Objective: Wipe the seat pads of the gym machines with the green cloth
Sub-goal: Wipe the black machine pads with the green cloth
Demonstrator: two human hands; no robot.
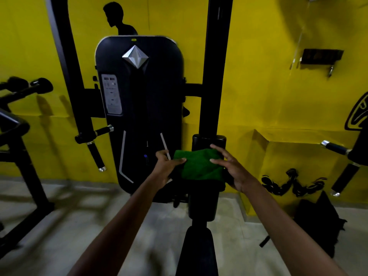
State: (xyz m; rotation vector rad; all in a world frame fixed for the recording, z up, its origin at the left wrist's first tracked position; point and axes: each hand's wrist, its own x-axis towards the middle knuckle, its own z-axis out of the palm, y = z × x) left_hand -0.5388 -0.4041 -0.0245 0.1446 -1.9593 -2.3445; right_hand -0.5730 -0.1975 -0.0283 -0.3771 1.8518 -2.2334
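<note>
1. On top of the black pad (207, 183) in front of me lies the green cloth (200, 165), folded into a thick square that covers most of the pad's upper face.

2. My left hand (169, 166) holds the cloth at its left edge, thumb laid across the top and the other fingers curled behind the edge.

3. My right hand (233, 168) sits at the cloth's right edge with fingers spread and fairly straight; the fingertips touch the fabric, but nothing is curled round it.

4. I judge the task to be partway through at most: the cloth is on this pad and both hands are placed to work it, yet I cannot tell from the pad's dark surface whether any of it is wiped.

5. Below, nearer to me, a longer black seat pad (197, 253) runs toward the bottom edge of the view, with no cloth on it, so I take it as still to do, along with pads on the neighbouring machines at the left and right edges.

6. Writing: the weight-stack cover (139, 108) carries a silver diamond emblem (135, 56) and a pale instruction label (112, 94), its print too small to read. A black emblem on the yellow wall at the right edge is cut off and unreadable.
</note>
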